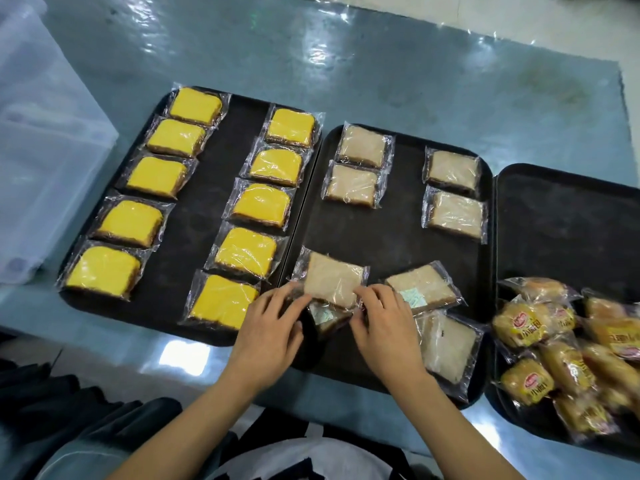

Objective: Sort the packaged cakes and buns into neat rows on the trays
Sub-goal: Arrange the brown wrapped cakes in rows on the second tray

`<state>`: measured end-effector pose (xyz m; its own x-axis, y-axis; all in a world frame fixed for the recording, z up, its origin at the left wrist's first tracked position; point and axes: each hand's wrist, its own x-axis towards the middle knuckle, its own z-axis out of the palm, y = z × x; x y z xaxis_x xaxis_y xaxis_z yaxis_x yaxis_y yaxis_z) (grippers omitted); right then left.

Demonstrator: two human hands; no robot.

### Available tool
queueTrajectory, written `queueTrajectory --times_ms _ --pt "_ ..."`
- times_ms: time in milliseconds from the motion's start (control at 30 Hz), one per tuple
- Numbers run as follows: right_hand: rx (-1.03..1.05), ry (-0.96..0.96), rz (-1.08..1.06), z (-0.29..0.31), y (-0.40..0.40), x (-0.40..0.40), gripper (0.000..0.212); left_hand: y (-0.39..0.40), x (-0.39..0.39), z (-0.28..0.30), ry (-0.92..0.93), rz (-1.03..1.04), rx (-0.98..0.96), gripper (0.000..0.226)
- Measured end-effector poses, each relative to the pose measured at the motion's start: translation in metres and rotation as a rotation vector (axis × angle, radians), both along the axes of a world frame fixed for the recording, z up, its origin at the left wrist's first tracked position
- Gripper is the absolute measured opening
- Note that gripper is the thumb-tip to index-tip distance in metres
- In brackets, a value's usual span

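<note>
Head view, left hand (273, 327) and right hand (382, 320) pinching pale cake (332, 278), buns (554, 341) heaped beside.

Bun wrappers (526, 323), right tray: red oval brand logo, lettering too blurred to read; below it large Chinese characters, seemingly "小面包".
Second bun pack (528, 382), nearer: same red logo, "小" legible, rest unclear.
Pale cake packs (414, 296), middle tray: small greenish label, print unreadable.
Yellow cake packs (254, 202): no readable text.
</note>
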<state>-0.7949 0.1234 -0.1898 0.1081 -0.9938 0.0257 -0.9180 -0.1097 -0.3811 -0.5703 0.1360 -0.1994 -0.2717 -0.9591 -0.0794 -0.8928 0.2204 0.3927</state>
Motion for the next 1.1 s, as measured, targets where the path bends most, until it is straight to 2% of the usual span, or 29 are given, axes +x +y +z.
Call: queueTrajectory --times_ms 100,200,300,400,500,567,633,700,767,833,967,1100 --pt "-0.013 -0.001 0.076 0.003 -0.023 -0.004 0.041 -0.002 -0.01 -0.001 -0.098 -0.066 0.013 0.048" --pt "0.19 0.033 0.163 0.003 -0.068 -0.001 0.057 -0.013 -0.012 -0.003 -0.174 -0.088 0.028 0.05" --pt "0.388 0.07 0.188 0.001 -0.086 0.004 0.049 -0.038 -0.013 -0.005 -0.208 -0.078 0.038 0.051" --pt "0.339 0.083 0.133 0.011 -0.061 0.015 0.035 -0.071 -0.014 -0.006 -0.231 -0.072 0.078 0.055" --pt "0.427 -0.103 0.211 0.013 -0.027 0.032 0.03 -0.092 -0.02 -0.008 -0.239 -0.149 0.1 0.056" --pt "0.358 -0.155 0.173 0.009 -0.026 0.032 0.031 -0.098 -0.023 -0.008 -0.249 -0.178 0.094 0.053" --pt "0.174 -0.124 0.086 0.002 -0.041 0.022 0.033 -0.092 -0.026 -0.002 -0.226 -0.14 0.024 0.046" --pt "0.091 -0.07 0.113 -0.004 -0.059 0.009 0.034 -0.075 -0.028 0.002 -0.207 -0.121 -0.043 0.038" --pt "0.114 -0.03 0.22 -0.014 -0.07 0.001 0.034 -0.055 -0.026 0.002 -0.219 -0.166 -0.069 0.034" --pt "0.139 0.017 0.262 -0.023 -0.073 -0.004 0.037 -0.045 -0.024 -0.004 -0.233 -0.168 -0.03 0.044" --pt "0.193 0.119 0.191 -0.036 -0.08 -0.015 0.054 -0.074 -0.034 -0.014 -0.251 -0.16 0.009 0.057" --pt "0.244 0.053 0.153 -0.033 -0.108 -0.019 0.055 -0.118 -0.055 -0.02 -0.252 -0.122 0.065 0.057"
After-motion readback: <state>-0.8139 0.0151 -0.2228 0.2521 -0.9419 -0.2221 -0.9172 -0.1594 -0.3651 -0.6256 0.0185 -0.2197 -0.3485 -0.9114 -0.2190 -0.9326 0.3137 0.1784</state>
